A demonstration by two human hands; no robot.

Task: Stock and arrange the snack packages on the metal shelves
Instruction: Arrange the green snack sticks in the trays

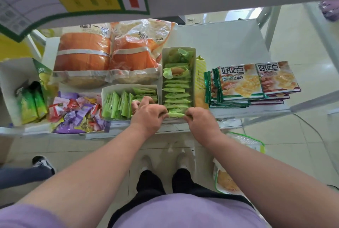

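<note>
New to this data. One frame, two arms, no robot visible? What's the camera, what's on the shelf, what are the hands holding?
No robot: a person wears one wide-angle head camera looking down, so those are their own arms, with their feet below. The left hand and right hand both pinch a green packet at the near end of a long white box filled with such packets. A second box of green packets sits left of it. Also on the metal shelf: two big orange bags, a pile of mixed candies and stacked cracker packs.
</note>
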